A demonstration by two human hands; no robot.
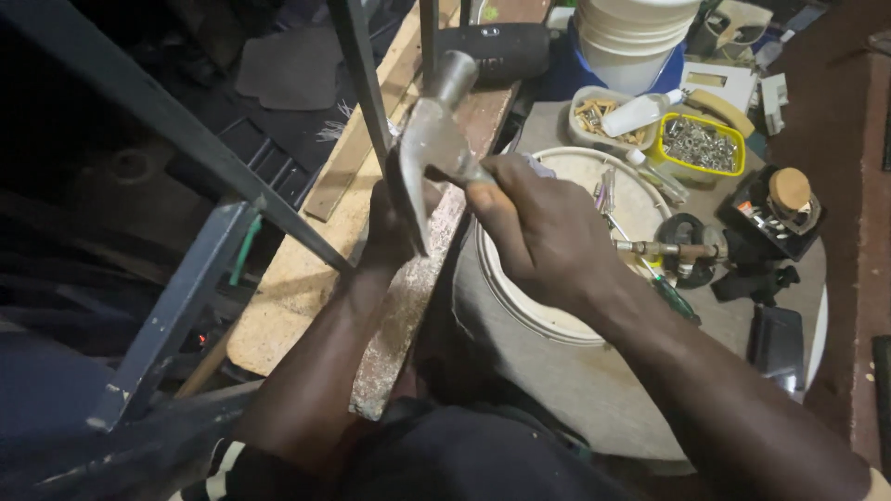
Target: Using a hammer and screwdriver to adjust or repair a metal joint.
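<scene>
My right hand grips a steel claw hammer just below its head, with the claw pointing down toward a rusty flat metal strip. That strip lies lengthwise along a wooden plank. My left hand sits under the hammer head, closed around something on the strip that the hammer hides. A dark metal bar rises just behind the hammer.
A blue-grey metal frame slants across the left. On the round table at right sit a white bucket lid, a yellow tray of small metal parts, a tub of screws, screwdrivers, a white bucket and a black speaker.
</scene>
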